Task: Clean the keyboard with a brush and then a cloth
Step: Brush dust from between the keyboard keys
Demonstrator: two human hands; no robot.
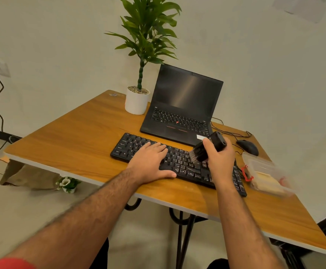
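Observation:
A black keyboard [181, 164] lies across the middle of the wooden table [71, 140]. My left hand [150, 162] rests flat on its left half, fingers straight. My right hand [219, 156] grips a black brush [206, 148] over the right half of the keyboard. The bristles point down and left and meet the keys. A clear plastic box [265, 171] with a red clasp sits at the right of the keyboard and holds a yellowish cloth [269, 181].
An open black laptop [183, 105] stands behind the keyboard. A potted plant in a white pot [137, 101] is to its left. A black mouse [248, 147] with its cable lies at the right. The table's front edge runs just below my wrists.

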